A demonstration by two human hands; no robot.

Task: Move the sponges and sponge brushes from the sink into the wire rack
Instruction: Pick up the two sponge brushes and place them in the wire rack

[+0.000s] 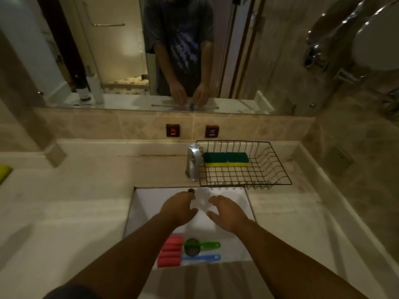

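Note:
The white sink point(151, 203) lies in front of me. At its near edge lie several red sponges point(170, 251) stacked in a row, with a green-handled sponge brush point(201, 245) and a blue-handled sponge brush point(203, 257) just right of them. A black wire rack point(269, 167) stands on the counter behind the sink's right side and holds green-and-yellow sponges point(225, 159). My left hand point(177, 209) and my right hand point(226, 212) hover over the far half of the sink, fingers spread, holding nothing.
A chrome faucet point(193, 161) stands just left of the rack. A mirror point(151, 50) covers the wall behind, with hot and cold buttons point(172, 130) below it. Beige counter point(75, 201) runs to both sides. A yellow-green object point(4, 172) lies at the far left edge.

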